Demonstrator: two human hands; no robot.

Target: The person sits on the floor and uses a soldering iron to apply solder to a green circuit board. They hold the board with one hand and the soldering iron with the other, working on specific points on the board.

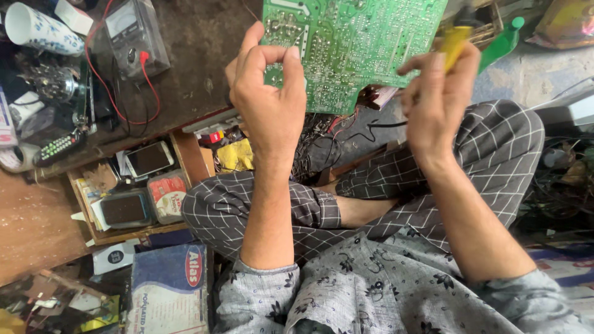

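Green circuit board (solder side up) in left hand.

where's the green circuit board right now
In the head view, the flat green circuit board is top centre, its left edge held by the left hand, with the right hand by its right edge.

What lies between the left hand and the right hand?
In the head view, the green circuit board spans the gap between the left hand and the right hand, which grips a yellow-handled tool.
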